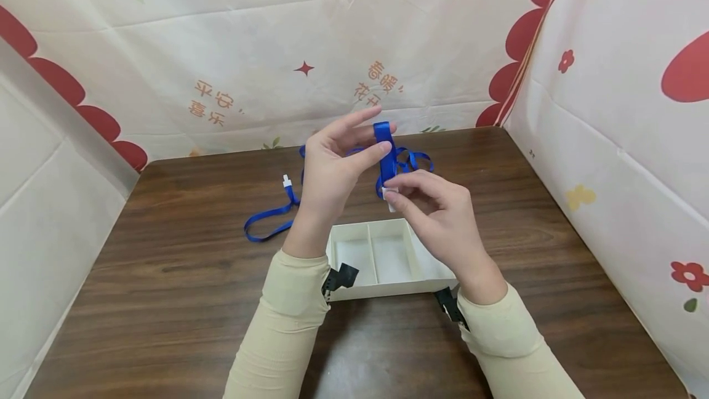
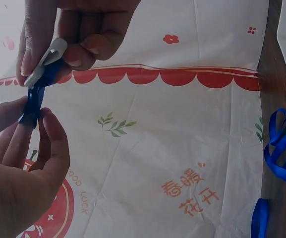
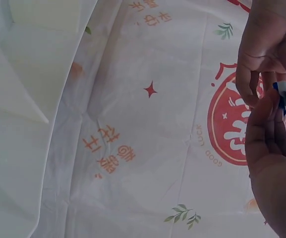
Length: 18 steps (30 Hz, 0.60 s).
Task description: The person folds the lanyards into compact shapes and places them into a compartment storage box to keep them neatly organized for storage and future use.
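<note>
Above the table, my left hand (image 1: 335,162) pinches a blue lanyard (image 1: 387,162), gathered into a narrow folded strip, between thumb and fingers. My right hand (image 1: 445,211) pinches the white clip (image 2: 46,62) at the strip's lower end with thumb and forefinger. In the left wrist view both hands meet around the short blue length. The right wrist view shows the white clip (image 3: 283,94) partly covered by fingers. Just below the hands stands a white divided box (image 1: 388,290); the right hand hides part of its right side.
Another blue lanyard (image 1: 288,194) with a white end clip (image 1: 286,181) lies on the brown table (image 1: 183,251), left of the box. More blue strap (image 1: 423,156) lies looped behind the hands. Printed cloth walls (image 1: 266,36) enclose the table's back and sides.
</note>
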Motion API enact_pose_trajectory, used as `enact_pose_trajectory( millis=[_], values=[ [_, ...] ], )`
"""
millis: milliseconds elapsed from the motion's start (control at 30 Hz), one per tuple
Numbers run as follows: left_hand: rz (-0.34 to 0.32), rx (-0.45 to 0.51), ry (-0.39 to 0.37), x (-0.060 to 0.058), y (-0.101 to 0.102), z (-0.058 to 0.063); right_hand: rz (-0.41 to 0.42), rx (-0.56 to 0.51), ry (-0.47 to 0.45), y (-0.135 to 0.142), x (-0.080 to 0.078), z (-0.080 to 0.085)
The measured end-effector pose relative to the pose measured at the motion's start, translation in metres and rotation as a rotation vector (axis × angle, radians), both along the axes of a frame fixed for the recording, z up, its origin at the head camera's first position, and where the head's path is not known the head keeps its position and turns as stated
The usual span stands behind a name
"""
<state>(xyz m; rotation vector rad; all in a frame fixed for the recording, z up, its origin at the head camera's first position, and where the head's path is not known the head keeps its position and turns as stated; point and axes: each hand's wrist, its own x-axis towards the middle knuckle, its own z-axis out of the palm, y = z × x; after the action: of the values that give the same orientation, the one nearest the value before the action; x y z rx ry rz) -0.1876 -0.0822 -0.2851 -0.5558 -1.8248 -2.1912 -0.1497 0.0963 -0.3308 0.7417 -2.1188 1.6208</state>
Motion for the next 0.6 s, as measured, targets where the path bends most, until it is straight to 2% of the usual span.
enact_pose_trajectory(
  millis=[200,333,400,500,600],
  values=[
    [0.016,-0.013,-0.015,-0.003,-0.002,-0.005,0.084,0.036,0.106,0.002,-0.001,-0.004],
    [0.028,-0.047,0.017,-0.004,-0.003,-0.009,0.153,0.028,0.141,0.003,0.000,-0.004],
    [0.033,-0.066,0.044,-0.005,-0.003,-0.010,0.139,0.022,0.179,0.002,-0.001,-0.003],
    [0.027,-0.106,0.082,-0.004,-0.003,-0.012,0.065,0.021,0.252,0.001,-0.002,-0.002],
    [0.016,-0.165,0.116,-0.002,-0.002,-0.013,0.006,0.006,0.285,0.000,-0.003,-0.001]
  ],
)
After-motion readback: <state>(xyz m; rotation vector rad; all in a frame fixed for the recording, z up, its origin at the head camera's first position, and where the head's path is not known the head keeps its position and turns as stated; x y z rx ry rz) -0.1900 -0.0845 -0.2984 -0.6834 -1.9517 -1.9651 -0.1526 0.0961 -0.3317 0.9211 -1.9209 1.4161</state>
